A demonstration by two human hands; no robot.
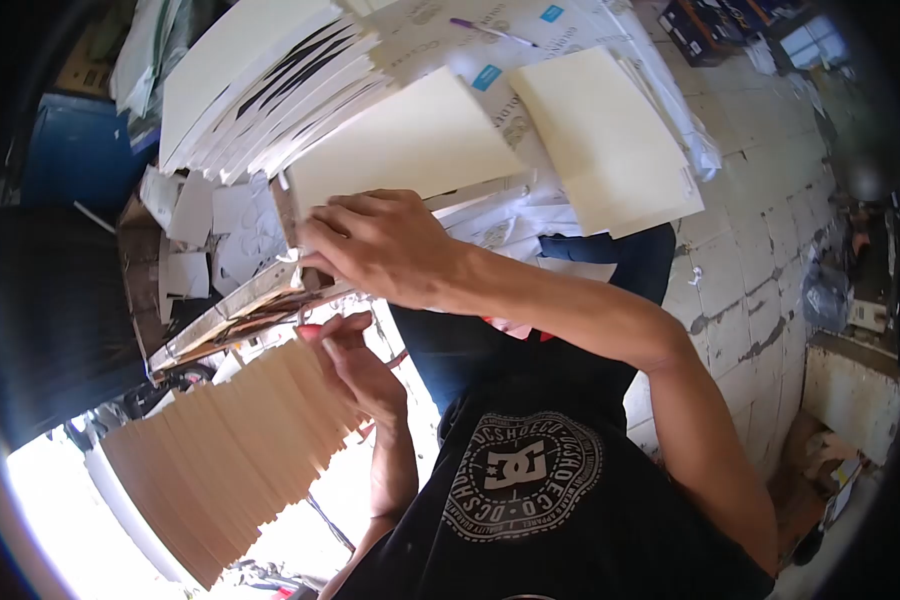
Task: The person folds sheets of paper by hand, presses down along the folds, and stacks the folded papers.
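My right hand [385, 245] reaches across to the near corner of a cream sheet [410, 135], fingers curled and thumb underneath. Its fingertips are partly hidden, and I cannot make out what they grip. Lower down, my left hand [362, 372] is closed with its fingers around a small red object [310, 330], mostly hidden, by the table's edge. A tall stack of tan sheets [225, 455] stands beside that hand. A second pile of cream sheets [605, 140] lies farther right on the table.
A thick fanned pile of cream sheets [260, 85] rises at the table's back left. A purple pen [492, 32] lies on the printed table cover [440, 40]. Paper scraps [235, 225] fill a box left of the table's wooden edge [220, 318]. Tiled floor [730, 290] lies to the right.
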